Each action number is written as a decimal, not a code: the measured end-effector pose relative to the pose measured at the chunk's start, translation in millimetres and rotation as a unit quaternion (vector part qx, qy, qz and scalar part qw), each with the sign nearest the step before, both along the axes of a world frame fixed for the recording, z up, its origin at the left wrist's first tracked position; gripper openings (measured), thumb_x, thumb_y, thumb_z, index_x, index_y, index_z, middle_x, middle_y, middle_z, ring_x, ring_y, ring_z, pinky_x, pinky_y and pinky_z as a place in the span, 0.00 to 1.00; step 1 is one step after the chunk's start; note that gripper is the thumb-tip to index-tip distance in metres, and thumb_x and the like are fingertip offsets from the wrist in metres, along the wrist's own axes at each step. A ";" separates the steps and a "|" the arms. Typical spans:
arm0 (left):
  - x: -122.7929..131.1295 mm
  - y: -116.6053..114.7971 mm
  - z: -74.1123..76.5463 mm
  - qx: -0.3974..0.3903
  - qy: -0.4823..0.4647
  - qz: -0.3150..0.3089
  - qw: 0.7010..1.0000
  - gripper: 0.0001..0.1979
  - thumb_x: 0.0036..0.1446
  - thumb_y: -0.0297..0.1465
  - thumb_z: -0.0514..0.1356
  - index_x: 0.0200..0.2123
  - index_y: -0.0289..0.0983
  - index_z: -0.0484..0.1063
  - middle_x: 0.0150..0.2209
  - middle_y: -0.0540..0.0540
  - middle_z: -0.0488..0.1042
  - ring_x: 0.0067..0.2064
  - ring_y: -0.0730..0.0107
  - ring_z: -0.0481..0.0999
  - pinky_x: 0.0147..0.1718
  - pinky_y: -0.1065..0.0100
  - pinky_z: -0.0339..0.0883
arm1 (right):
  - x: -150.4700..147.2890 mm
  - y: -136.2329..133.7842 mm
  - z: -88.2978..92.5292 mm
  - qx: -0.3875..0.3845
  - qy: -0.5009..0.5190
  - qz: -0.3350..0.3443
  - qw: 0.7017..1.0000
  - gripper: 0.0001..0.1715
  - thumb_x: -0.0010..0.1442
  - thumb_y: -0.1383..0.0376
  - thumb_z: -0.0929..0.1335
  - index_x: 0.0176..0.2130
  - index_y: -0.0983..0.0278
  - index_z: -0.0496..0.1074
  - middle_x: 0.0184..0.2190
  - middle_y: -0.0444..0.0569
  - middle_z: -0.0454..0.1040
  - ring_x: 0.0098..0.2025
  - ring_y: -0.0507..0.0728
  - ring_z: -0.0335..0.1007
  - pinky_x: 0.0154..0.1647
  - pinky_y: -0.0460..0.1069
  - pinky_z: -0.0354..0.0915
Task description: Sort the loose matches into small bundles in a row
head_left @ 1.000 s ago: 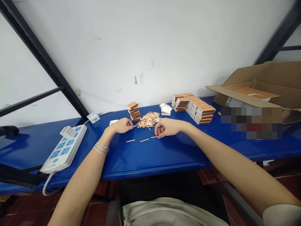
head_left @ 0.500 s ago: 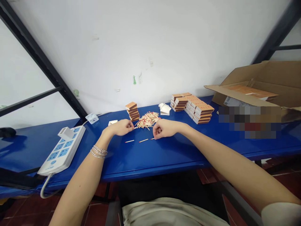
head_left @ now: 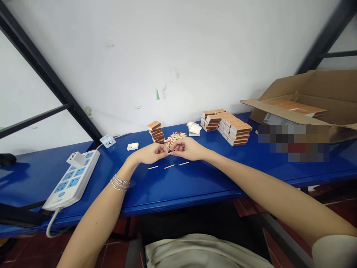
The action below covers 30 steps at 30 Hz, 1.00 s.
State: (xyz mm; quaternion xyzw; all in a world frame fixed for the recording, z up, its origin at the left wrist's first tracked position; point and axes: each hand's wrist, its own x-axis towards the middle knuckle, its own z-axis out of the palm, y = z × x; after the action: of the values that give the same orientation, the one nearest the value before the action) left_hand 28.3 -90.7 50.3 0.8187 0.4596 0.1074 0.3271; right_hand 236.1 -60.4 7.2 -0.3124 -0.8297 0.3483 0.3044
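My left hand (head_left: 150, 153) and my right hand (head_left: 186, 149) meet at the front edge of a heap of loose red-tipped wooden matches (head_left: 174, 140). Their fingertips almost touch, and whether they pinch a match is too small to tell. A silver bracelet stack (head_left: 120, 182) circles my left wrist. Just below my hands, three single matches (head_left: 169, 166) lie apart on the blue table (head_left: 195, 182). A short stack of orange matchboxes (head_left: 155, 132) stands beyond my left hand.
Stacked matchboxes (head_left: 234, 130) and white inner trays (head_left: 194, 128) stand to the right of the heap. A small white piece (head_left: 132, 146) lies near my left hand. A power strip (head_left: 73, 179) sits left, and an open cardboard box (head_left: 306, 98) holds more matchboxes at right.
My hands have moved together over the table, and their fingertips now almost meet at the heap. The match formerly under my right hand's fingers now lies uncovered.
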 end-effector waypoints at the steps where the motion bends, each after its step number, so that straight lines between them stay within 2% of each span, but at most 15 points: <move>1: 1.3 0.4 -1.9 0.002 -0.014 0.000 1.000 0.11 0.57 0.39 0.57 0.32 0.36 0.69 0.24 0.52 0.66 0.26 0.73 0.63 0.27 0.69 0.57 | -1.0 -1.0 0.5 -0.011 0.006 -0.003 1.000 0.15 0.50 0.57 0.72 0.34 0.68 0.76 0.24 0.45 0.73 0.24 0.48 0.64 0.26 0.44 0.61; 8: 3.8 5.7 -13.8 0.032 -0.052 -0.007 0.998 0.10 0.59 0.38 0.57 0.34 0.36 0.69 0.26 0.51 0.67 0.27 0.73 0.64 0.28 0.69 0.59 | 9.0 3.5 12.5 -0.135 0.018 0.009 0.991 0.11 0.48 0.61 0.73 0.29 0.68 0.74 0.20 0.46 0.74 0.23 0.50 0.69 0.24 0.44 0.63; 11: 2.4 7.4 -16.4 0.043 -0.041 -0.003 0.998 0.10 0.59 0.37 0.57 0.33 0.36 0.69 0.28 0.50 0.69 0.28 0.73 0.65 0.29 0.69 0.61 | 19.1 6.2 19.7 -0.147 0.050 0.001 0.988 0.08 0.45 0.65 0.73 0.25 0.67 0.71 0.25 0.50 0.78 0.27 0.51 0.72 0.26 0.44 0.66; 14: 1.6 8.0 -17.3 0.056 -0.010 -0.006 0.998 0.09 0.58 0.37 0.57 0.33 0.36 0.69 0.28 0.49 0.70 0.28 0.73 0.65 0.29 0.69 0.60 | 30.7 7.8 27.1 -0.145 0.055 0.023 0.988 0.09 0.44 0.67 0.71 0.23 0.65 0.66 0.32 0.53 0.80 0.29 0.53 0.75 0.26 0.46 0.68; 17: 2.4 6.9 -16.1 0.070 0.020 -0.007 0.997 0.08 0.57 0.35 0.57 0.33 0.36 0.70 0.29 0.48 0.72 0.29 0.72 0.67 0.30 0.69 0.61 | 42.0 9.6 32.5 -0.130 -0.076 0.045 0.988 0.06 0.44 0.67 0.70 0.25 0.65 0.68 0.27 0.50 0.79 0.24 0.53 0.73 0.23 0.46 0.66; 19: 3.1 6.0 -15.0 0.075 0.036 -0.005 0.996 0.08 0.57 0.35 0.57 0.33 0.35 0.71 0.30 0.48 0.72 0.29 0.72 0.67 0.30 0.69 0.61 | 47.6 11.3 34.5 -0.110 -0.180 0.047 0.976 0.05 0.43 0.68 0.70 0.26 0.65 0.71 0.23 0.47 0.77 0.23 0.53 0.72 0.23 0.46 0.65; 21: 3.5 5.5 -14.5 0.074 0.043 -0.007 0.996 0.08 0.57 0.35 0.57 0.34 0.35 0.71 0.30 0.48 0.73 0.29 0.72 0.67 0.30 0.69 0.61 | 50.6 12.4 35.9 -0.096 -0.239 0.045 0.965 0.07 0.43 0.68 0.70 0.28 0.65 0.74 0.24 0.47 0.78 0.24 0.53 0.72 0.25 0.46 0.66; 27: 3.1 6.2 -15.9 0.063 0.043 -0.010 0.997 0.08 0.57 0.35 0.57 0.35 0.35 0.71 0.31 0.47 0.74 0.29 0.72 0.68 0.30 0.69 0.62 | 50.0 10.2 41.0 -0.096 -0.314 0.072 0.942 0.11 0.42 0.65 0.73 0.30 0.65 0.78 0.24 0.45 0.78 0.27 0.53 0.72 0.26 0.46 0.64; 30: 4.0 5.9 -16.0 0.061 0.038 -0.006 0.997 0.08 0.57 0.34 0.58 0.35 0.35 0.71 0.31 0.47 0.74 0.29 0.72 0.69 0.30 0.69 0.63 | 49.8 8.3 43.2 -0.114 -0.312 0.080 0.940 0.12 0.42 0.65 0.73 0.31 0.65 0.78 0.24 0.45 0.78 0.27 0.53 0.72 0.28 0.46 0.64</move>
State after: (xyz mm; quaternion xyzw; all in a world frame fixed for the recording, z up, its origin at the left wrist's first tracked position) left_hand 32.3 -84.8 34.3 0.8433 0.4593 0.1020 0.2597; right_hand 285.9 -52.1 50.4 -0.3709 -0.8601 0.3483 -0.0363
